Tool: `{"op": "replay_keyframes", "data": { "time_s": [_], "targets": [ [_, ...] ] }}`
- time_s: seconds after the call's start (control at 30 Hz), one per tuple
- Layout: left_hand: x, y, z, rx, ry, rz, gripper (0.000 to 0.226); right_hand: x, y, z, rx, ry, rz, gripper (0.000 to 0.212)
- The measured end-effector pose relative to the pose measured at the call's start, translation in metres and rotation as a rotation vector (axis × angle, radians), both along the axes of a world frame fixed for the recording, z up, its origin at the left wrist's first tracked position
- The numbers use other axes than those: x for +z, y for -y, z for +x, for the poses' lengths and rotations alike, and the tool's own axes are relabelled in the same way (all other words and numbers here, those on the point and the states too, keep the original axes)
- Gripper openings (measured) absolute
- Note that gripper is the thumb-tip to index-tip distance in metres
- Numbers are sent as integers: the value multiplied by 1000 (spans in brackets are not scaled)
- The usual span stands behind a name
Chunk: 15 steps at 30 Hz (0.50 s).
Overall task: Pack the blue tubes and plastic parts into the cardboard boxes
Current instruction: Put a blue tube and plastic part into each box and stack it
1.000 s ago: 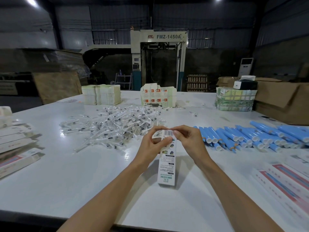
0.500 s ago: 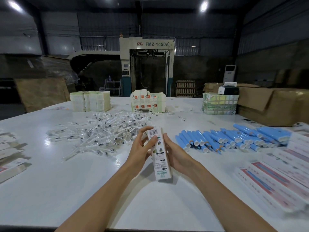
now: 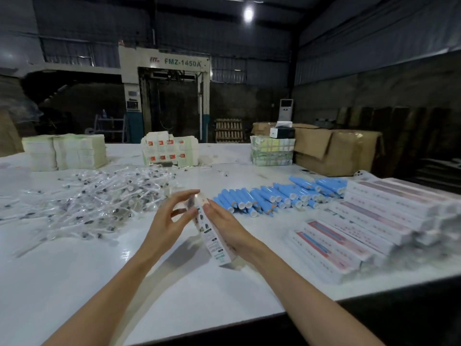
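Box [image 3: 209, 233] stands tilted near the surface's [image 3: 74, 270] front edge, right grip [image 3: 224, 226] flat against its side with fingers straight. Left grip [image 3: 164, 226] at its top is too blurred to tell. So lightly supported, it could slip and topple.

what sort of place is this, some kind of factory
Probably a factory packing floor: a pale industrial machine marked FMZ-1450A stands behind the white table, which bears rows of blue plastic tubes and stacks of white printed cardboard boxes.
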<state>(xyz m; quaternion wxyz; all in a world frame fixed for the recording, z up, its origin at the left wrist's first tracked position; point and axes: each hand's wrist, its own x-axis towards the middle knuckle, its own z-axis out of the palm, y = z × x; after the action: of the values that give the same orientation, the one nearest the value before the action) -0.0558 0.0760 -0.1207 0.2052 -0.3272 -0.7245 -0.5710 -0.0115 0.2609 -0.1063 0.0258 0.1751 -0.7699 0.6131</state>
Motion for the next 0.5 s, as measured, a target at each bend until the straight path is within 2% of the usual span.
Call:
{"op": "replay_keyframes", "data": {
  "time_s": [0.23,0.3,0.37,0.5],
  "targets": [
    [-6,-12,7,-40,3,65,36,6,-23,22,-81,31,142,31],
    [-5,-11,8,-36,15,22,42,17,-35,30,-153,-25,250,38],
    [-6,-7,8,2,13,-47,48,31,-59,32,-308,-122,411,49],
    [-21,0,3,47,-97,-313,28,52,-127,46,-698,-186,907,45]
  ]
}}
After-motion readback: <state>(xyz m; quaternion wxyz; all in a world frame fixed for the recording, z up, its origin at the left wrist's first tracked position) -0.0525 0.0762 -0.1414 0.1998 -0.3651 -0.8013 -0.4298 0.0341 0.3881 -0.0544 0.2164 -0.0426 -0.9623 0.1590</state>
